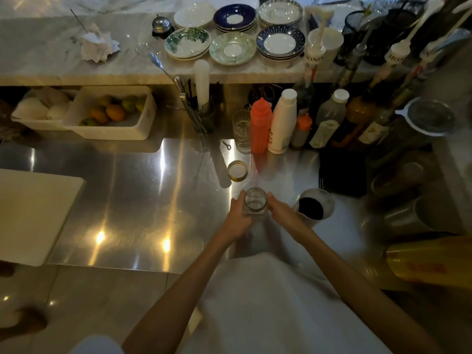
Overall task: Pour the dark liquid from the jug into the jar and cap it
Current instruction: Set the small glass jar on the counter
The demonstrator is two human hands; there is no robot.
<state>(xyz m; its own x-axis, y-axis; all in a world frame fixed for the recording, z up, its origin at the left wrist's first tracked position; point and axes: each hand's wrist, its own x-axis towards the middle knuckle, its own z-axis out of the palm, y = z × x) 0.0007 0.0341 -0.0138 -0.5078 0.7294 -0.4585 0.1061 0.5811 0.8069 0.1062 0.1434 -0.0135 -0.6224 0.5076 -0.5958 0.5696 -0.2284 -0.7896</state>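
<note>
A clear glass jar (pixel 255 203) stands upright and uncapped on the steel counter (pixel 153 205). My left hand (pixel 238 218) wraps its left side and my right hand (pixel 282 210) touches its right side. The jar looks empty. Its gold-rimmed lid (pixel 237 170) lies flat on the counter just behind the jar. A metal jug (pixel 314 207) holding dark liquid stands right of my right hand, apart from it.
Behind the lid stand a ribbed glass (pixel 241 131), an orange squeeze bottle (pixel 260 125), a white bottle (pixel 283 121) and several syrup bottles. A white cutting board (pixel 33 215) lies at the left. A white tub of fruit (pixel 112 112) sits further back. Metal cups (pixel 406 213) crowd the right.
</note>
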